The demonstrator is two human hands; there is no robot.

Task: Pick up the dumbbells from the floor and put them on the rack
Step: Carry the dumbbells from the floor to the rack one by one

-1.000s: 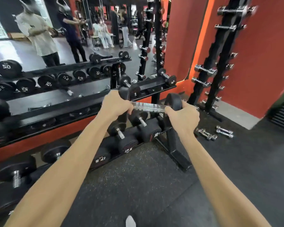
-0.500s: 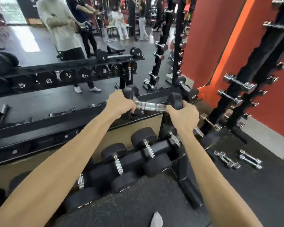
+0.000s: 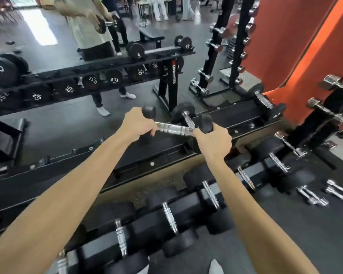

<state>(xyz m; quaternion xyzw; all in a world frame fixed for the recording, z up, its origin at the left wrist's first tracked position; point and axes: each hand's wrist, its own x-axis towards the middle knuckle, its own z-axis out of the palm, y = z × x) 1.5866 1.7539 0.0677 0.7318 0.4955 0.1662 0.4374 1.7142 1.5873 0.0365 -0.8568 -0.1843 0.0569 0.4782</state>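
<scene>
Gripping the dumbbell [image 3: 174, 127] handle between them, left hand [image 3: 137, 125] and right hand [image 3: 214, 140] above the rack [image 3: 236, 117]

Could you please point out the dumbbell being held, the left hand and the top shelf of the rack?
dumbbell [image 3: 173, 128], head view, on its chrome handle.
left hand [image 3: 138, 125], head view, on its back.
top shelf [image 3: 234, 117], head view, on its bare black rail.

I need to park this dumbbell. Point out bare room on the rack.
Free: top shelf between left hand and the parked dumbbell; also further left. Crowded: lower tier, packed with dumbbells side by side.
</scene>
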